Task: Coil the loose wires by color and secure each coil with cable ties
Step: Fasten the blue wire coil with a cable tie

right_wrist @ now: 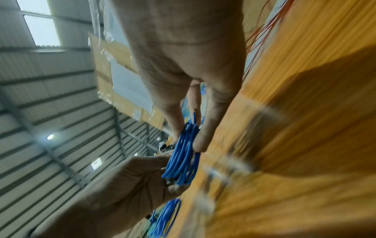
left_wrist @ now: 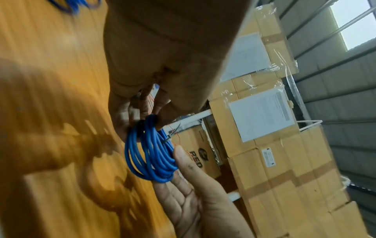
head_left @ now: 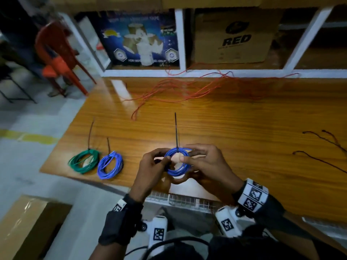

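Both hands, left hand (head_left: 150,169) and right hand (head_left: 204,162), grip a blue wire coil (head_left: 177,162) with curled fingers above the wooden surface (head_left: 244,128), its black cable tie (head_left: 176,132) pointing far.

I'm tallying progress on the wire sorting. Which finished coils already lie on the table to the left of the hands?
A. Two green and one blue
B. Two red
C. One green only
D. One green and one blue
D: a green coil and a blue coil lie side by side on the table, each with a tie tail sticking up.
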{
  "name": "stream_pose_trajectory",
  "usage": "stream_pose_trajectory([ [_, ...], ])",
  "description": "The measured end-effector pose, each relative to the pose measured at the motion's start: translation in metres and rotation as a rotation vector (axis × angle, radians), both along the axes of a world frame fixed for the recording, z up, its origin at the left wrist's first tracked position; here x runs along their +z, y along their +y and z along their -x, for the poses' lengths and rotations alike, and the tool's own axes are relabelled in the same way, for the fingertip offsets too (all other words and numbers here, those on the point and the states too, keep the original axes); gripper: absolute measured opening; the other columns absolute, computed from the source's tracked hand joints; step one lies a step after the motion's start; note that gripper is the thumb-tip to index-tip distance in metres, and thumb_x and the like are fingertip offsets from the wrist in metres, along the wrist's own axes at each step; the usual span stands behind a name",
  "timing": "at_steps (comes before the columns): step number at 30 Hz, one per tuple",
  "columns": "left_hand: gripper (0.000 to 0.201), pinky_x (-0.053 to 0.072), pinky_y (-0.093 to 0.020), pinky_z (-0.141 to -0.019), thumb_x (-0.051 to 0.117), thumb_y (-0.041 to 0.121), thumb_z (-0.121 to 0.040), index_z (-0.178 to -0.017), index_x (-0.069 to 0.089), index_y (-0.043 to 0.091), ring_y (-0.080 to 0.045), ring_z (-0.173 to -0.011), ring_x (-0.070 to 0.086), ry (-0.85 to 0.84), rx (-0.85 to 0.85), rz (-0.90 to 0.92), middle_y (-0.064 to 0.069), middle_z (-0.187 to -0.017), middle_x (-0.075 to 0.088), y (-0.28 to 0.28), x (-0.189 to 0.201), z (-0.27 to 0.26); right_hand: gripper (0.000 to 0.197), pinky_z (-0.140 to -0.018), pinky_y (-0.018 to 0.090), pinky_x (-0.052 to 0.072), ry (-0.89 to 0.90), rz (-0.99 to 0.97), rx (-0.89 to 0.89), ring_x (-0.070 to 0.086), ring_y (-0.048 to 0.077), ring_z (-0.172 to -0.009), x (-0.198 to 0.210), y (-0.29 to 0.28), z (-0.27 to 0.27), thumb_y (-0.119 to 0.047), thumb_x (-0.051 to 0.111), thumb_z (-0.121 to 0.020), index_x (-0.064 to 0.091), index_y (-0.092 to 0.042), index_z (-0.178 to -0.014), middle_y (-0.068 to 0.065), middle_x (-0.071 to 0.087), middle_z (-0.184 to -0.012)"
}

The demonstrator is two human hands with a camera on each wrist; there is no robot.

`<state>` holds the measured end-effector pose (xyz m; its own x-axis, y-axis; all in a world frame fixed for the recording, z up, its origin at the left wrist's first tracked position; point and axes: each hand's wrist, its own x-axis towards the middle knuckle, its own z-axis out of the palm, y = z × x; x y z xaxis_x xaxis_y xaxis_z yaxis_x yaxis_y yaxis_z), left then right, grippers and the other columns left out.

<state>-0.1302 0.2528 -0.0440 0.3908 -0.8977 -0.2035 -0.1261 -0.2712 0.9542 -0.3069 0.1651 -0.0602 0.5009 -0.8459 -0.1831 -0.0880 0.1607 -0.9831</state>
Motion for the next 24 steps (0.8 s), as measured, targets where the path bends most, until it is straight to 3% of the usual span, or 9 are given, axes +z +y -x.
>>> stream_pose_trajectory([
  [3,0.02,0.061,-0.043,-0.078,0.064,0.001,-0.095,-0.106,0.075,0.014,-0.025,-0.085,0.075,-0.141,0.076,-0.029,-0.002,-0.094,0.078,0.027,-0.009,-0.029,0.03,-0.073,0.037,0.065,0.141,0.147,0.122,0.074,0.005,-0.087,-0.006,0.011,-0.034,-0.032,0.089,-0.078,0.079,-0.028,-0.105,-0.013,0.077,-0.094],
  [5,0.019,0.061,-0.046,-0.082,0.068,0.004,-0.092,-0.107,0.076,0.014,-0.019,-0.087,0.075,-0.246,0.132,-0.055,-0.001,-0.094,0.078,0.041,-0.014,-0.047,0.031,-0.075,0.039,0.064,0.169,0.153,0.148,0.073,0.003,-0.086,-0.008,0.02,-0.055,-0.036,0.09,-0.077,0.08,-0.026,-0.106,-0.014,0.077,-0.09],
  [8,0.019,0.06,-0.035,-0.08,0.071,0.005,-0.089,-0.106,0.077,0.009,-0.009,-0.085,0.072,-0.431,0.158,-0.043,0.0,-0.094,0.077,0.057,-0.014,-0.066,0.038,-0.074,0.035,0.064,0.198,0.173,0.166,0.073,0.003,-0.08,-0.012,0.032,-0.08,-0.032,0.091,-0.076,0.079,-0.023,-0.111,-0.008,0.076,-0.088],
  [11,0.016,0.057,-0.025,-0.069,0.073,0.005,-0.086,-0.1,0.079,0.009,-0.001,-0.075,0.069,-0.57,0.173,-0.026,0.0,-0.088,0.077,0.065,-0.011,-0.076,0.042,-0.065,0.011,0.053,0.267,0.23,0.147,0.068,-0.006,-0.072,-0.016,0.038,-0.097,-0.032,0.092,-0.075,0.078,-0.021,-0.114,-0.008,0.074,-0.085],
  [12,0.014,0.057,-0.025,-0.067,0.074,0.005,-0.085,-0.097,0.08,0.009,0.0,-0.072,0.068,-0.594,0.182,-0.019,0.0,-0.085,0.077,0.065,-0.011,-0.077,0.043,-0.066,0.009,0.051,0.3,0.261,0.138,0.068,-0.007,-0.073,-0.016,0.039,-0.101,-0.036,0.091,-0.075,0.077,-0.022,-0.114,-0.01,0.074,-0.085],
  [15,0.009,0.055,-0.026,-0.063,0.078,0.01,-0.083,-0.091,0.08,0.014,-0.001,-0.068,0.067,-0.662,0.185,-0.045,0.002,-0.078,0.076,0.066,-0.012,-0.089,0.047,-0.078,0.024,0.058,0.399,0.333,0.102,0.069,-0.003,-0.079,-0.019,0.041,-0.115,-0.043,0.09,-0.073,0.077,-0.025,-0.114,-0.012,0.076,-0.085],
  [17,0.008,0.055,-0.034,-0.061,0.079,0.018,-0.082,-0.089,0.079,0.021,-0.011,-0.071,0.07,-0.748,0.172,-0.082,0.002,-0.076,0.076,0.064,-0.01,-0.094,0.049,-0.079,0.032,0.061,0.419,0.363,0.091,0.07,0.0,-0.079,-0.021,0.044,-0.12,-0.044,0.089,-0.075,0.076,-0.023,-0.116,-0.011,0.077,-0.087],
  [21,0.012,0.049,-0.033,-0.055,0.081,0.031,-0.079,-0.089,0.078,0.026,-0.023,-0.076,0.07,-0.952,0.14,-0.122,0.001,-0.077,0.074,0.061,-0.002,-0.099,0.05,-0.082,0.028,0.06,0.396,0.368,0.078,0.069,-0.001,-0.083,-0.023,0.048,-0.126,-0.043,0.085,-0.08,0.074,-0.02,-0.122,-0.008,0.077,-0.096],
  [24,0.013,0.04,-0.028,-0.052,0.082,0.037,-0.078,-0.082,0.076,0.026,-0.022,-0.07,0.068,-0.996,0.123,-0.064,0.004,-0.069,0.07,0.054,0.004,-0.104,0.051,-0.087,0.029,0.059,0.353,0.297,0.074,0.069,0.0,-0.094,-0.023,0.048,-0.125,-0.051,0.079,-0.083,0.072,-0.023,-0.125,-0.007,0.075,-0.107],
])
